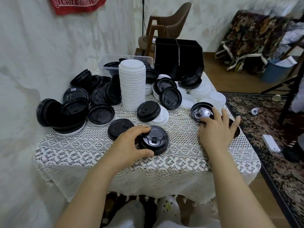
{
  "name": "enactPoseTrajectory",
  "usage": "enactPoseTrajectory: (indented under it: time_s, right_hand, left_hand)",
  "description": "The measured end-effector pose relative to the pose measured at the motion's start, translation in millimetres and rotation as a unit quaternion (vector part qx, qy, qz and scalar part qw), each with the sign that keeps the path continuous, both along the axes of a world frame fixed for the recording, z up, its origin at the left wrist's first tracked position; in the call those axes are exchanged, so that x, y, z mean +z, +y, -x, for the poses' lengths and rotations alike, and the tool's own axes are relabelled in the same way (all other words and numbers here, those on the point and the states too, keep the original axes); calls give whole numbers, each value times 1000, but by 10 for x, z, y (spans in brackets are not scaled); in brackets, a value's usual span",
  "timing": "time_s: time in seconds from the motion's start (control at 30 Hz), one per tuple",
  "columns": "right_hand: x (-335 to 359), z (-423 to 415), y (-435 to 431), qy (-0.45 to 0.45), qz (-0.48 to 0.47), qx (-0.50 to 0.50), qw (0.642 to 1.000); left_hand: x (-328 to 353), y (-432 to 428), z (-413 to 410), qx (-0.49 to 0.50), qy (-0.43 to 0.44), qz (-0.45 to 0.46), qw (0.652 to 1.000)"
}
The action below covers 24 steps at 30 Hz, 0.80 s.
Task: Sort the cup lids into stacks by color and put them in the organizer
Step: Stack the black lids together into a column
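Observation:
My left hand (131,144) grips a short stack of black lids (154,140) near the front middle of the table, thumb and fingers curled round its rim. My right hand (217,129) lies spread over a black lid (201,111) at the right edge, fingertips on its top; a second dark lid shows under the palm. A tall stack of white lids (132,84) stands in the centre. Several loose black lids (74,106) are piled at the left. Black and white lids (171,96) lie mixed at the right. The black organizer (178,57) stands at the back.
A clear plastic tub (113,63) with lids sits behind the white stack. A lace tablecloth (115,163) covers the small table, which stands against a wall on the left. Chairs (169,22), a patterned rug (279,170) and clutter are on the right.

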State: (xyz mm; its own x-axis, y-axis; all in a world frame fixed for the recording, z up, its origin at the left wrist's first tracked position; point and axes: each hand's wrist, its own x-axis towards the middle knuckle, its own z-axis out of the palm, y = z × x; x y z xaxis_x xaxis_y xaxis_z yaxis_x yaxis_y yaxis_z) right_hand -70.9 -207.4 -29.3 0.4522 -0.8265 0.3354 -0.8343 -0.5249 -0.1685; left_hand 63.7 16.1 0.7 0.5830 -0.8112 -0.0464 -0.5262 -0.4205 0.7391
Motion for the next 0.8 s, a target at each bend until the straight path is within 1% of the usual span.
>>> enactPoseTrajectory:
  time_s: [0.07,0.1,0.13,0.17,0.23,0.3,0.4,0.43,0.47,0.5,0.53,0.6,0.67,0.73,0.8]
  right_hand:
    - [13,-4,1,-27,9,35,999]
    - [43,-17,24,-67,4,67,996]
    - [85,-31,57,-126,-18,105,986]
    - [147,-38,108,-199,-58,143,968]
    - [266,-51,196,-336,-162,197,907]
    - [348,-62,246,-414,-257,202,850]
    - [380,-70,210,-448,-411,142,781]
    - [367,-69,183,-445,-453,117,764]
    - [349,-68,164,-435,-480,99,755]
    - [330,-70,155,-421,-489,90,759]
    - [304,-77,147,-404,-475,87,777]
    - [263,-83,147,-363,-403,89,836]
    - [253,-71,185,-300,-322,106,891]
    - [231,-62,234,-243,-275,130,921]
    - [192,-59,305,-156,-251,139,945]
  left_hand:
    - [13,1,7,-3,-1,0,1000]
    - [19,3,10,-5,-2,0,1000]
    - [26,5,16,-8,-4,-1,1000]
    - [31,6,19,-10,-6,-1,1000]
    - [36,9,23,-11,-7,0,1000]
    - [38,14,26,-9,-7,0,1000]
    - [41,19,30,-8,-8,1,1000]
    - [41,19,30,-8,-9,1,1000]
    - [45,19,32,-8,-10,1,1000]
    - [47,18,32,-8,-9,1,1000]
    - [46,19,31,-8,-8,1,1000]
    - [39,18,26,-8,-7,2,1000]
    - [36,21,26,-8,-7,3,1000]
    - [35,19,28,-7,-7,3,1000]
    - [32,17,32,-7,-7,2,1000]
